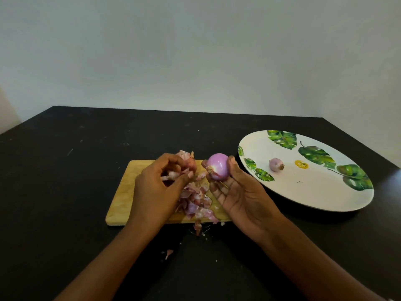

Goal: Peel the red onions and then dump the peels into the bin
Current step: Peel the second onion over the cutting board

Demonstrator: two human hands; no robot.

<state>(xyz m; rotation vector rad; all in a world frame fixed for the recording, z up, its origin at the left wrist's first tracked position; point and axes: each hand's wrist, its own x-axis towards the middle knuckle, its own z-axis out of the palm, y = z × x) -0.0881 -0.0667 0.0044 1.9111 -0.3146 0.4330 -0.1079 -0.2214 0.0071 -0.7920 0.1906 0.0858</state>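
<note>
Peeled onion (217, 169) sits pinched in right hand (243, 200), left hand (156, 185) gripping peels (171, 175); plate sticker (301, 164) unreadable.

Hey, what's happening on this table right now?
A person is peeling red onions over a board. The right hand holds a peeled onion; the left hand pinches bits of peel. More peels lie piled on the board, a small onion sits on the plate, and no bin is in view.
</note>
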